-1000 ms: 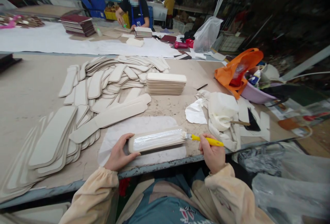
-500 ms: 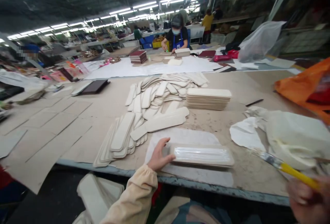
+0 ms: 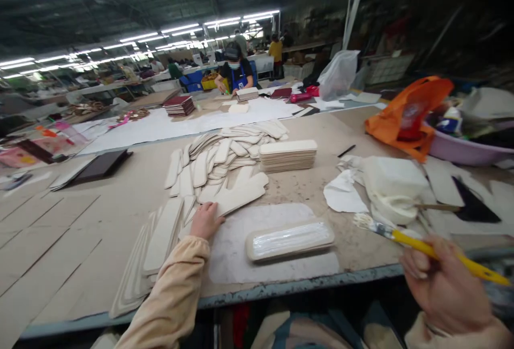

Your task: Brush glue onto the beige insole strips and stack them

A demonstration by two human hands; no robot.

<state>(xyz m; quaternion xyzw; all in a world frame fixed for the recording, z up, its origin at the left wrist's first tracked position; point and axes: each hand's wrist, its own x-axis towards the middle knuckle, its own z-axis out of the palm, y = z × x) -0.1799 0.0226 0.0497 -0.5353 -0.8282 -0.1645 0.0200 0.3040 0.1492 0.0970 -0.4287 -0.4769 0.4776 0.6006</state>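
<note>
My left hand [image 3: 205, 220] is closed at the near-left end of a cream rounded panel [image 3: 243, 195], its fingertips partly hidden. More such panels [image 3: 164, 236] lie fanned beside it, with a jumbled heap [image 3: 223, 151] behind. My right hand [image 3: 445, 274] grips a paintbrush [image 3: 413, 242] by its yellow handle, white stuff on the bristles. In front of me, on a pale sheet [image 3: 233, 271], sits a small stack of panels [image 3: 291, 241] with a wet, glossy white coat down the middle of the top one. A neat panel stack [image 3: 288, 156] stands farther back.
At right, a white tub [image 3: 395, 177] with whitish crusted residue stands by crumpled paper [image 3: 344, 191]. Beyond are an orange bag [image 3: 401, 119] and a purple basin [image 3: 461, 148]. A dark flat board [image 3: 98, 168] lies at left. Across the table, a person [image 3: 236, 73] works.
My left hand has gone from the coated stack leftward to the loose panel's end. The right hand, still holding the brush, has come further into view. My view has swung right.
</note>
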